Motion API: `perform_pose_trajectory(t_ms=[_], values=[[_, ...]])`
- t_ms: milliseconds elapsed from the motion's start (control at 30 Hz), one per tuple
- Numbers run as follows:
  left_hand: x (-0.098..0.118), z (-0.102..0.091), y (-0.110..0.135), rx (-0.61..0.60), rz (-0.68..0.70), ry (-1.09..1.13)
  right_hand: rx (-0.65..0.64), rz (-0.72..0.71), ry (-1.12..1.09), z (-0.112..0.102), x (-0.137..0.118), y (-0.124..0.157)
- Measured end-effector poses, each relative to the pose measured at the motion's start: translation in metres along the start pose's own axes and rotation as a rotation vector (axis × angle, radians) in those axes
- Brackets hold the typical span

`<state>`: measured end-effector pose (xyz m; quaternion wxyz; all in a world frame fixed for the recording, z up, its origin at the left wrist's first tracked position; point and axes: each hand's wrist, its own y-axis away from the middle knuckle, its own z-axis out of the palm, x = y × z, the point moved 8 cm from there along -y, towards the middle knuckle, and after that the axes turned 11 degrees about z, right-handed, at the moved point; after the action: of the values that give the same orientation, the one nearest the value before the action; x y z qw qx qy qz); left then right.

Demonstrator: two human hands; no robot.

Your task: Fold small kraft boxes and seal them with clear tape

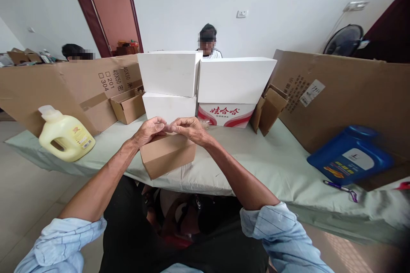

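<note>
Both hands meet above a small brown cardboard box (169, 158) near the table's front edge. My left hand (149, 131) has its thumb and fingers pinched together, close to the fingertips of the other hand. My right hand (191, 130) is pinched in the same way, from the right. Whatever lies between the fingertips is too small to make out. Behind the right hand is a crumpled bit of clear plastic (204, 124). Stacked white boxes (169, 74) stand just beyond the hands, with a red and white printed box (226, 115) at the lower right of the stack.
A pale yellow jug (68, 130) stands at the left, beside a small open carton (128, 106). Tall cardboard panels (346, 89) flank the green-covered table (221, 175). At right lie a blue bottle (350, 155) and a purple pen (336, 186). A person (209, 42) sits opposite.
</note>
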<state>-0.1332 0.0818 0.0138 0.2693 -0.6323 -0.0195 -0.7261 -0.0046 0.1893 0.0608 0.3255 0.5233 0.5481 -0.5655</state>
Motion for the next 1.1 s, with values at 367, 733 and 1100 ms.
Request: perform_pose_trajectory(t_ms=[367, 733, 1100], values=[[0.01, -0.001, 0.003, -0.138, 0.071, -0.306, 0.147, 0.069, -0.234, -0.05, -0.004, -0.003], [0.012, -0.002, 0.005, -0.287, 0.169, -0.853, 0.819, -0.048, 0.766, -0.201, 0.007, -0.005], [0.003, -0.001, 0.014, -0.298, 0.294, -0.917, 0.349, 0.24, 1.37, -0.16, 0.187, -0.041]])
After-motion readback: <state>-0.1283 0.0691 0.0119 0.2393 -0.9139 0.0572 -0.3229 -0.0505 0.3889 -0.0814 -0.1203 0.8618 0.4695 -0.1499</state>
